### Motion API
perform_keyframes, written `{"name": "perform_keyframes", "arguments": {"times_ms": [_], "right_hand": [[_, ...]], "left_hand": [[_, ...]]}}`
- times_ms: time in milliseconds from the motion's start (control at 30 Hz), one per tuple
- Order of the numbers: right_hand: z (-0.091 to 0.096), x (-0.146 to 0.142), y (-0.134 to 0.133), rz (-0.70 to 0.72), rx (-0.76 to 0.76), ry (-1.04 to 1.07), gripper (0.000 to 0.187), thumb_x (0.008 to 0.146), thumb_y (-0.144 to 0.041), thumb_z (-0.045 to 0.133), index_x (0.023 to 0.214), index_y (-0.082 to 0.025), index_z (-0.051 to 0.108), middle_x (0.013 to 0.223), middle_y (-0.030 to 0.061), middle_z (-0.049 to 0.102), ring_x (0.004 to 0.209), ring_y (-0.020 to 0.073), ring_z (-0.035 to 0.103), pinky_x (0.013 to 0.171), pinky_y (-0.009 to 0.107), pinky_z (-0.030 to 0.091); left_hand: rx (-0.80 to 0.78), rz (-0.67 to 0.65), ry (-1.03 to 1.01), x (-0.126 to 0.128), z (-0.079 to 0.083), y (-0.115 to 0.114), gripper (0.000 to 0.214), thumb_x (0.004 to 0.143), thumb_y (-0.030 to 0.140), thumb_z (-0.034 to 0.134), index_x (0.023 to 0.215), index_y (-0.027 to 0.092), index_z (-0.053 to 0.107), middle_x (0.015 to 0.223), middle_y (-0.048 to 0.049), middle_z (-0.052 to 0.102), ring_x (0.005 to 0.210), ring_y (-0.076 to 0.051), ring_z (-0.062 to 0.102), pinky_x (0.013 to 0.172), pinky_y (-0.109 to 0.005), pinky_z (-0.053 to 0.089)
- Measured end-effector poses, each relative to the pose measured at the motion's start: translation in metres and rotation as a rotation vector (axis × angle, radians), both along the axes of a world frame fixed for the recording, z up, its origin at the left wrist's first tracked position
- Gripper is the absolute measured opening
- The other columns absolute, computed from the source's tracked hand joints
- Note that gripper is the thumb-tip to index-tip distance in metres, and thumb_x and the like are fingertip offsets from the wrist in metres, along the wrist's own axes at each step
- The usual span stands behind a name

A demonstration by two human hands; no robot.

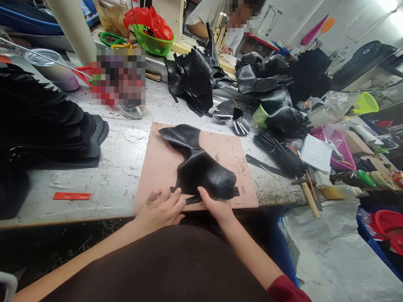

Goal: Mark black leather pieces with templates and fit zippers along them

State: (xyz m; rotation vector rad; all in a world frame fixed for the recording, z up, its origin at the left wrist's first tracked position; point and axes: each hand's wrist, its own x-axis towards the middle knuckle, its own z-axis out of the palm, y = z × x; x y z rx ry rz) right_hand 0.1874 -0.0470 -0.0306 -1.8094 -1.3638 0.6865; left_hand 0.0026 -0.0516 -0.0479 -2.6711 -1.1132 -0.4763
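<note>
A glossy black leather shoe upper (204,170) lies on a pinkish board (146,167) at the table's front edge. A narrow black strip (193,200) runs along its near edge, between my hands. My left hand (162,205) is closed at the strip's left end, its fingers curled and pinching. With the thumb on top of the upper's near edge and the other fingers hidden beneath it, my right hand (217,207) grips the leather.
Left stands a tall stack of black foam-like pieces (56,126), with an orange-red flat bar (71,196) in front. Piled black leather uppers (195,75) lie at the back. To the right are black strips (280,153), a notebook (316,153) and a hammer (310,199). Someone (208,21) sits opposite.
</note>
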Motion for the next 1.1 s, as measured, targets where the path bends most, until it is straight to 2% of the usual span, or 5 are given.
{"name": "perform_keyframes", "arguments": {"times_ms": [167, 367, 733, 900, 1100], "right_hand": [[-0.008, -0.002, -0.001, 0.088, 0.108, -0.065, 0.024, 0.074, -0.034, 0.055, 0.087, -0.018, 0.066, 0.088, 0.0064, 0.068, 0.087, 0.0228, 0.062, 0.092, 0.036, 0.042], [-0.008, -0.001, -0.003, 0.097, 0.125, -0.106, 0.019, 0.074, -0.033, 0.054, 0.081, -0.021, 0.067, 0.078, 0.0053, 0.068, 0.090, 0.0254, 0.061, 0.092, 0.038, 0.042], [-0.005, 0.003, -0.002, 0.159, 0.058, -0.172, 0.018, 0.074, -0.032, 0.053, 0.080, -0.018, 0.064, 0.075, 0.0068, 0.066, 0.071, 0.0215, 0.063, 0.069, 0.031, 0.049], [-0.004, 0.003, -0.001, 0.181, 0.066, -0.190, 0.016, 0.074, -0.030, 0.052, 0.074, -0.018, 0.062, 0.071, 0.0062, 0.065, 0.068, 0.0207, 0.062, 0.065, 0.030, 0.048], [-0.008, 0.008, 0.002, 0.266, 0.162, -0.212, 0.015, 0.070, -0.026, 0.053, 0.082, -0.019, 0.061, 0.079, 0.0059, 0.063, 0.073, 0.0203, 0.061, 0.068, 0.031, 0.051]], "left_hand": [[-0.063, 0.010, -0.001, 0.000, -0.001, 0.000, 0.044, 0.082, 0.042, 0.042, 0.118, 0.018, 0.050, 0.106, -0.0097, 0.063, 0.082, -0.026, 0.052, 0.073, -0.040, 0.029], [-0.017, -0.004, 0.047, 0.004, 0.008, 0.005, 0.042, 0.081, 0.048, 0.042, 0.107, 0.019, 0.057, 0.098, -0.0072, 0.065, 0.075, -0.025, 0.051, 0.070, -0.038, 0.029], [0.025, -0.131, 0.097, 0.016, 0.014, 0.018, 0.045, 0.079, 0.053, 0.043, 0.093, 0.013, 0.060, 0.084, -0.0103, 0.064, 0.071, -0.022, 0.056, 0.068, -0.035, 0.033], [-0.026, -0.114, 0.160, 0.020, 0.018, 0.019, 0.052, 0.075, 0.057, 0.048, 0.105, 0.016, 0.057, 0.089, -0.0091, 0.065, 0.072, -0.022, 0.056, 0.068, -0.035, 0.034], [-0.097, -0.201, 0.091, 0.024, 0.013, 0.022, 0.055, 0.075, 0.056, 0.051, 0.106, 0.010, 0.059, 0.110, -0.0142, 0.061, 0.093, -0.025, 0.055, 0.076, -0.034, 0.035]]}}
